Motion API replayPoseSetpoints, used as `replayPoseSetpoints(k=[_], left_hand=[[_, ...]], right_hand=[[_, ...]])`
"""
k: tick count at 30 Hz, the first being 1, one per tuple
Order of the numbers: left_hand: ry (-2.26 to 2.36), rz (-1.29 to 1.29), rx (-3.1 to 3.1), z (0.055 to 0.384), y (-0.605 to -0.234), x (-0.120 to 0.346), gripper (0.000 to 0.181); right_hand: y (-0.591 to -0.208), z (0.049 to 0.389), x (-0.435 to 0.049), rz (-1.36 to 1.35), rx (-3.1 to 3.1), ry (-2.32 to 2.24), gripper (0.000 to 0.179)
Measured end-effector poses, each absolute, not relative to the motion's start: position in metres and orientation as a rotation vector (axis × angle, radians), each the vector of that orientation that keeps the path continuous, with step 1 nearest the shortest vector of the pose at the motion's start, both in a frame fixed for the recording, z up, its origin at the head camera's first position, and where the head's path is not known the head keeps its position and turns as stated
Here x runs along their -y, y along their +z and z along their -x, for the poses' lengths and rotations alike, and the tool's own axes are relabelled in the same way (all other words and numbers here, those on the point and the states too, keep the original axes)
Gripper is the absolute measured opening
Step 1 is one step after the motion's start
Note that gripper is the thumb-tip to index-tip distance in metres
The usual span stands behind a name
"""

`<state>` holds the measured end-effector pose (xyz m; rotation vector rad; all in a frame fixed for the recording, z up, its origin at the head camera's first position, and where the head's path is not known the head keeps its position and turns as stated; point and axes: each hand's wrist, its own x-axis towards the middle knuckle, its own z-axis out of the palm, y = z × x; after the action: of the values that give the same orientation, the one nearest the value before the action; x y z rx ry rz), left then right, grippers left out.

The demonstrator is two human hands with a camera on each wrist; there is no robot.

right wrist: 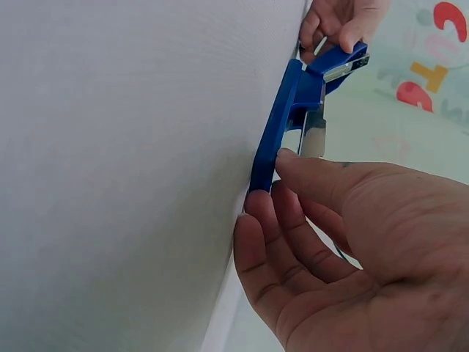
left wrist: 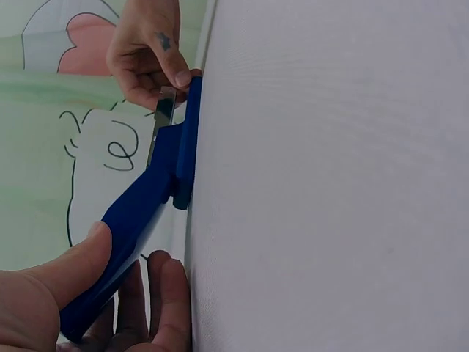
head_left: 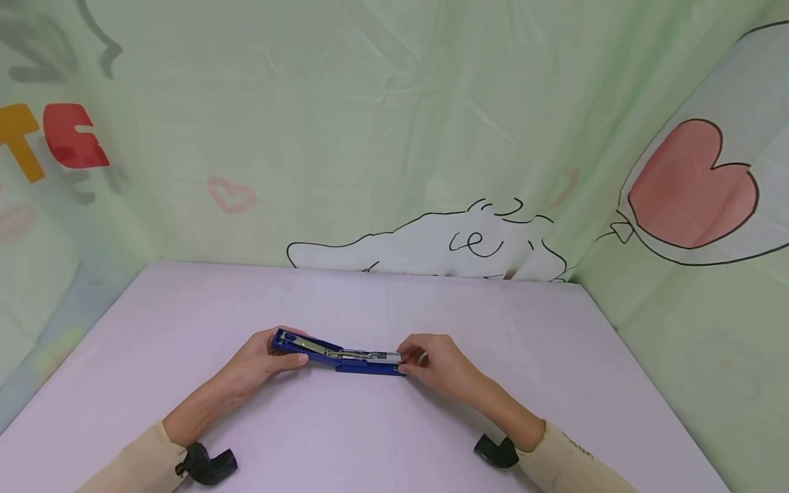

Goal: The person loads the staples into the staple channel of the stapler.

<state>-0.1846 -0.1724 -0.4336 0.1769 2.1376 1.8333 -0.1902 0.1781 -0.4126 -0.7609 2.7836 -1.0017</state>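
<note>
One blue stapler (head_left: 342, 359) hangs wide open between two hands, over the middle of the pale tabletop (head_left: 370, 438); the left hand (head_left: 261, 359) grips its swung-back cover (head_left: 314, 352); the right hand (head_left: 440, 363) pinches the base (head_left: 368, 369) at its end; whether that base touches the table, I cannot tell.

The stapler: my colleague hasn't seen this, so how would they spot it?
Find the pale tabletop, then the left hand and right hand. Held between them is the stapler, opened wide; its blue body and exposed metal set it apart from the black wrist cameras.
</note>
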Motion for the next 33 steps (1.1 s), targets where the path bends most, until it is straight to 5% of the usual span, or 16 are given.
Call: replayPoseSetpoints(k=[33], left_hand=[[1.759,-0.291,-2.325,0.181,-0.417,0.161,0.053]], right_hand=[[-0.412,0.190,-0.177,0.739,-2.787,-0.982,0.019]])
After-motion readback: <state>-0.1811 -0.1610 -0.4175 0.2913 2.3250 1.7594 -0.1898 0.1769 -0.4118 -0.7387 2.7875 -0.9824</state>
